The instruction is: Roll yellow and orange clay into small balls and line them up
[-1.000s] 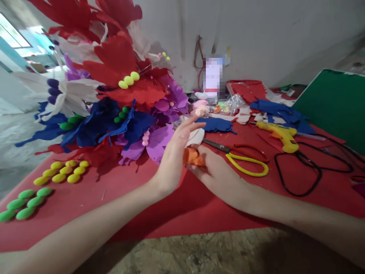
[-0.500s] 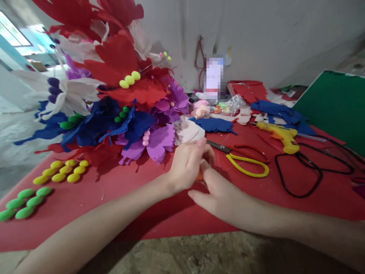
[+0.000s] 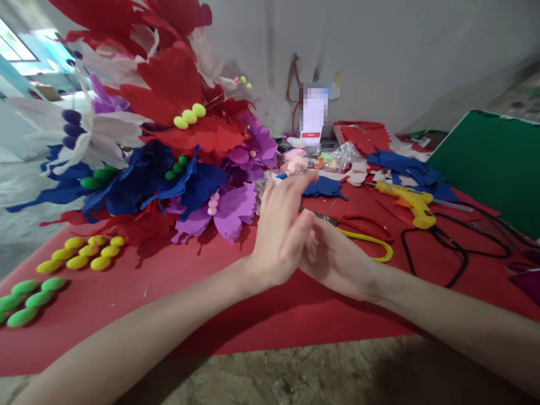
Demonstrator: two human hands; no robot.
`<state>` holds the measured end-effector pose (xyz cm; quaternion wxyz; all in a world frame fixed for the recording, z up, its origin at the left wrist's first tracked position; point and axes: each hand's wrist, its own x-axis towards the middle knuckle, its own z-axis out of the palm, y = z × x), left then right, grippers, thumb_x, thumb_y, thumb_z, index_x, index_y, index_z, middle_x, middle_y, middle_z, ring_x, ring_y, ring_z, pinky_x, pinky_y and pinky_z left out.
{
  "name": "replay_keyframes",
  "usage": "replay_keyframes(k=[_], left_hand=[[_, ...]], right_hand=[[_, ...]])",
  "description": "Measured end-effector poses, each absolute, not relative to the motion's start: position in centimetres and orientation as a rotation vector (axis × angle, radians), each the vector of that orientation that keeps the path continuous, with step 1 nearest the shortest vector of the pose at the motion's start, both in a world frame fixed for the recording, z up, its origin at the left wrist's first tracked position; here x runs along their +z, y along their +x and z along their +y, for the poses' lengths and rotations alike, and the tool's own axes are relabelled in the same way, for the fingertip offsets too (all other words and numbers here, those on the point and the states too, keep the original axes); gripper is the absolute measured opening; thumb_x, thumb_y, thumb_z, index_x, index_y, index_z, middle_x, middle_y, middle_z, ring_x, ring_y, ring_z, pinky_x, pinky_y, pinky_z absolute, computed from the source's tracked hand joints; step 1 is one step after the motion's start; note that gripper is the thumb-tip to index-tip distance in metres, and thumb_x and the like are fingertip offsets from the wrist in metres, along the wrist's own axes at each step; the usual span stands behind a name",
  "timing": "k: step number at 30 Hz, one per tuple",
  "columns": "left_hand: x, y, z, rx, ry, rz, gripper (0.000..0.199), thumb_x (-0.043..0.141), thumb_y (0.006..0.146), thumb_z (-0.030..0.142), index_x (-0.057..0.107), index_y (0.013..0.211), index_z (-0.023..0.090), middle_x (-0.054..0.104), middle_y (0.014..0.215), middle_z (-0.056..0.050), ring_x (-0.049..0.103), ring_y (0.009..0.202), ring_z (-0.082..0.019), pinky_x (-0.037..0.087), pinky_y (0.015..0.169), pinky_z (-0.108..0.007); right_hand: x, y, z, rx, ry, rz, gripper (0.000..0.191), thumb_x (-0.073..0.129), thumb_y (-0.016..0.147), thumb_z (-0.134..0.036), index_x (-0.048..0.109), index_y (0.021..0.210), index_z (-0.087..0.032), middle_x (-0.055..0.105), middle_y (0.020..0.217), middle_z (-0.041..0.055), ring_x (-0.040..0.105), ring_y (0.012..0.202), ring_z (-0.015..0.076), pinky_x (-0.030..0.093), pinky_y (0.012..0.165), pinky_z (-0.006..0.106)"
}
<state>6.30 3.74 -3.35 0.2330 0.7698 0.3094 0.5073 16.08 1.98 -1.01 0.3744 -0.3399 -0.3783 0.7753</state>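
My left hand (image 3: 279,233) and my right hand (image 3: 341,261) meet palm to palm above the red tabletop (image 3: 270,320). The left hand's fingers lie together and point up and away, over the right palm; its thumb is bent toward the right hand. Whatever lies pressed between the palms is hidden. Just behind the right hand are scissors (image 3: 379,250) with red and yellow handles, partly covered by it. A purple fabric butterfly (image 3: 234,211) sits left of the left hand.
Red, white and blue butterflies (image 3: 169,84) tower at the left. Yellow ovals (image 3: 77,262) and green ovals (image 3: 39,298) lie front left. A yellow glue gun (image 3: 415,205) with black cord, blue pieces (image 3: 413,169), a green board (image 3: 493,169) and a propped phone (image 3: 312,115) stand further back.
The left fingers have straightened and slid upward over the right palm. The right hand has turned with its palm more upward. An orange bit seen between the hands is now hidden.
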Motion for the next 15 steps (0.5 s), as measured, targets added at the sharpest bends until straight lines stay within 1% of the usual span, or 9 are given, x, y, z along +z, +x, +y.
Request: replay_keyframes(k=[2,4,6,7,9,10,12,15], left_hand=[[-2.7,6.1,3.7,1.416,1.872,0.747,0.049,0.017,0.088,0.048,0.033,0.127,0.023,0.039,0.133,-0.003,0.035,0.122,-0.021,0.024,0.105,-0.036],[-2.0,5.6,3.8,1.449,1.735,0.673,0.046,0.019,0.089,0.045,0.037,0.123,0.019,0.040,0.131,-0.005,0.038,0.120,-0.020,0.026,0.104,-0.033],[-1.6,4.9,3.8,1.457,1.753,0.690,0.041,0.019,0.090,0.037,0.043,0.115,0.016,0.047,0.122,-0.007,0.041,0.115,-0.017,0.027,0.103,-0.029],[-1.6,4.6,3.9,1.437,1.793,0.726,0.038,0.019,0.090,0.034,0.045,0.112,0.016,0.050,0.117,-0.007,0.044,0.112,-0.016,0.029,0.101,-0.028],[-1.7,4.0,3.8,1.381,1.861,0.802,0.035,0.019,0.090,0.029,0.047,0.107,0.015,0.053,0.108,-0.007,0.047,0.106,-0.016,0.033,0.097,-0.029],[-1.9,3.7,3.8,1.341,1.889,0.833,0.035,0.020,0.090,0.027,0.048,0.105,0.015,0.054,0.106,-0.007,0.048,0.105,-0.016,0.034,0.096,-0.029],[-2.2,3.5,3.6,1.254,1.956,0.862,0.032,0.022,0.090,0.026,0.050,0.102,0.015,0.056,0.106,-0.007,0.049,0.103,-0.016,0.036,0.093,-0.029],[-2.3,3.4,3.3,1.120,2.210,0.837,0.031,0.025,0.090,0.024,0.049,0.106,0.012,0.055,0.112,-0.010,0.049,0.105,-0.015,0.038,0.092,-0.028]], right_hand=[[-1.2,16.7,2.1,1.982,-0.808,-1.067,0.025,0.031,0.086,-0.033,0.053,0.086,-0.022,0.060,0.079,0.0014,0.057,0.085,0.0133,0.047,0.068,0.025],[-1.6,17.4,2.4,1.957,-0.808,-1.077,0.023,0.039,0.081,-0.039,0.054,0.083,-0.022,0.060,0.079,0.0021,0.057,0.080,0.0142,0.047,0.066,0.027],[-2.2,17.9,2.6,1.871,-0.920,-1.085,0.022,0.052,0.073,-0.042,0.054,0.075,-0.020,0.059,0.068,0.0006,0.056,0.066,0.0128,0.046,0.059,0.025],[-2.4,18.1,2.6,1.817,-0.993,-1.099,0.022,0.059,0.067,-0.041,0.054,0.069,-0.019,0.056,0.061,-0.0009,0.053,0.057,0.0112,0.044,0.054,0.024],[-2.9,18.3,2.5,1.700,-1.170,-1.177,0.026,0.069,0.056,-0.034,0.050,0.058,-0.017,0.048,0.046,-0.0048,0.043,0.042,0.0074,0.036,0.043,0.021],[-3.1,18.3,2.4,1.638,-1.251,-1.241,0.028,0.071,0.053,-0.031,0.047,0.054,-0.017,0.044,0.042,-0.0066,0.037,0.038,0.0058,0.031,0.040,0.020],[-3.4,18.1,2.2,1.511,-1.347,-1.447,0.029,0.069,0.055,-0.030,0.043,0.052,-0.017,0.040,0.041,-0.0078,0.032,0.039,0.0048,0.027,0.039,0.020],[-3.8,17.7,2.1,1.306,-1.414,-1.832,0.025,0.062,0.062,-0.032,0.044,0.054,-0.017,0.043,0.049,-0.0060,0.037,0.047,0.0063,0.031,0.045,0.020]])
